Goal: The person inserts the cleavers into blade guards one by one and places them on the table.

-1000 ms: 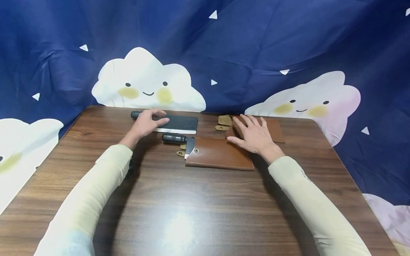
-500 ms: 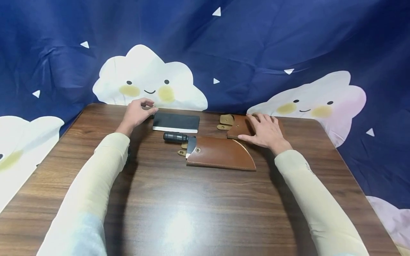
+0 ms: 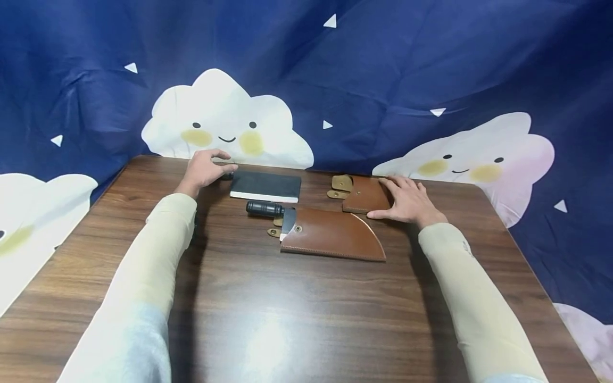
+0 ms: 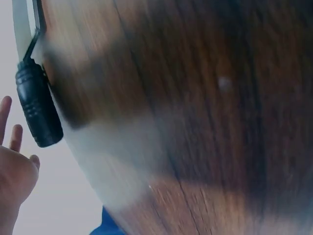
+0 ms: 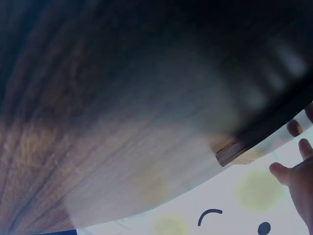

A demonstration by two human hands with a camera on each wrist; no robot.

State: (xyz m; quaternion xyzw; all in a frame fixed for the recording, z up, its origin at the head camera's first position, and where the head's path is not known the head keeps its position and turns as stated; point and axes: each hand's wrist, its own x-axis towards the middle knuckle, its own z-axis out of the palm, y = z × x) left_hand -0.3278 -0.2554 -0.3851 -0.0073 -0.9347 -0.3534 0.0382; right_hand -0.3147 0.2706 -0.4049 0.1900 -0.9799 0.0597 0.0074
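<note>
The unsheathed cleaver lies flat near the far edge of the counter; the left hand is at its handle, fingers loosely curved, not closed round it. The right hand spreads over the farther sheath, contact unclear. This looks like a reaching step; the next move probably calls for gripping both. The sheathed cleaver lies close in front, with broad room on the near side.
</note>
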